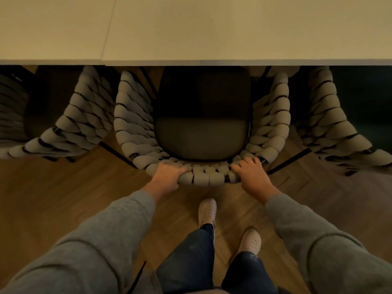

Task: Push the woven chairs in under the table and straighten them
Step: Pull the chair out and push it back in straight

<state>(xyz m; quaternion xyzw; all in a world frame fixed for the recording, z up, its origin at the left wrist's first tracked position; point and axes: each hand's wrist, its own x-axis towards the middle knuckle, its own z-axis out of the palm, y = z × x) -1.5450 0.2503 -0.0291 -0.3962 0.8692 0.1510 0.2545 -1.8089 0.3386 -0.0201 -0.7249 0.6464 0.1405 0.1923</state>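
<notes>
A person stands at the 6 o'clock side of a grey, chunky rope-woven armchair (131,115) with thin black metal legs. The left hand (167,177) grips the chair's curved back rim, fingers curled over the top. The right hand (252,175) lies on the same rim with fingers spread and pressing on the weave. The chair sits at the frame's centre, and the front of its dark padded seat cushion (201,132) is already in shadow beneath the pale, flat tabletop (212,28) at 12 o'clock. Two matching woven chairs flank it, one at 9 o'clock (80,124) and one at 3 o'clock (331,124), each close beside it but apart.

The chair appears largely tucked in, so what remains looks like squaring it. Even pressure from both hands toward 12 o'clock should keep the back parallel to the table edge. A small twist at the rim would correct any skew, and the arms should stay clear of the neighbours. The thick rope looks soft and likely to give under the fingers, so a grip on the frame beneath would probably steer better. The legs may drag on the brown wooden plank floor (63,187).
</notes>
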